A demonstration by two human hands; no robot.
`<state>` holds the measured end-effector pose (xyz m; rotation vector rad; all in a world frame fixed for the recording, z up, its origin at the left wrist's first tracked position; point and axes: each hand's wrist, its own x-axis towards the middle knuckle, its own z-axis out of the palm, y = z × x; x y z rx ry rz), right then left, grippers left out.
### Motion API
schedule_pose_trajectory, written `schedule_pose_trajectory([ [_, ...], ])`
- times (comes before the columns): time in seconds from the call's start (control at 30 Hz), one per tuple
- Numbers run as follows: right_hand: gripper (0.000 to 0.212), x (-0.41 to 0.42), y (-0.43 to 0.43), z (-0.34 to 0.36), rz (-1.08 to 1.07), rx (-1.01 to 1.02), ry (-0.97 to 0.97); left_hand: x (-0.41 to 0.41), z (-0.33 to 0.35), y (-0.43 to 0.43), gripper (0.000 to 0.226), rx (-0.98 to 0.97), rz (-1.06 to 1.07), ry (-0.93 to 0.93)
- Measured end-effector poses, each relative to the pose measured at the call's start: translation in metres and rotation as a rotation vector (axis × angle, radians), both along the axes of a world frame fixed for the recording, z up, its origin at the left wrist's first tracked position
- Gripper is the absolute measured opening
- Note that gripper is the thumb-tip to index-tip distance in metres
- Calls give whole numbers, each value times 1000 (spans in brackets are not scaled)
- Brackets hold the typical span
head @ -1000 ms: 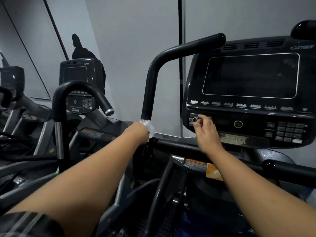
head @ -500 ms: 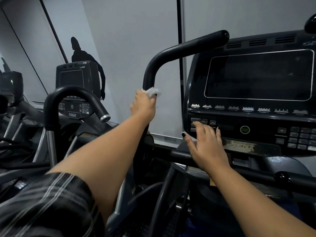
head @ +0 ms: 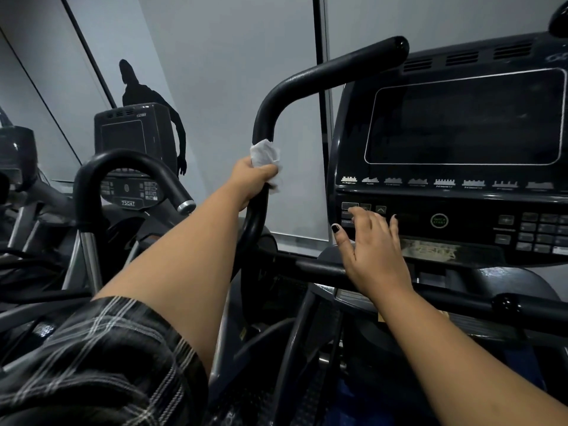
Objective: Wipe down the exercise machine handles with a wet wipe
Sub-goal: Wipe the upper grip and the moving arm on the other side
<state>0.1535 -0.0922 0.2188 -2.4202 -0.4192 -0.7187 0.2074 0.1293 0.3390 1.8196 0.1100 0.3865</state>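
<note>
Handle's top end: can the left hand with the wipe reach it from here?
Probably yes. The left hand grips the wipe round the handle at its upright part; the bend and bar above are bare. The arm looks nearly straight, so leaning in may be needed.

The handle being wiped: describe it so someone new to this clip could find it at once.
Start at the big console with the dark screen. Just left of it a black handle rises and bends right. Unlike the silver-tipped hooked handle farther left, it has the left hand gripping a white wipe around it.
</note>
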Motion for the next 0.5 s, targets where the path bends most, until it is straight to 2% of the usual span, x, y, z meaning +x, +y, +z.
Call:
schedule_pose_trajectory([
  [0.23,66,0,0,0,5,18,-16,-1,-30,-1,5,207,253,53],
  [0.4,66,-2,0,0,9,40,-18,-7,-47,0,25,426,365,130],
  [0.5,66,-2,-1,0,0,32,-13,-18,-58,0,26,561,391,189],
])
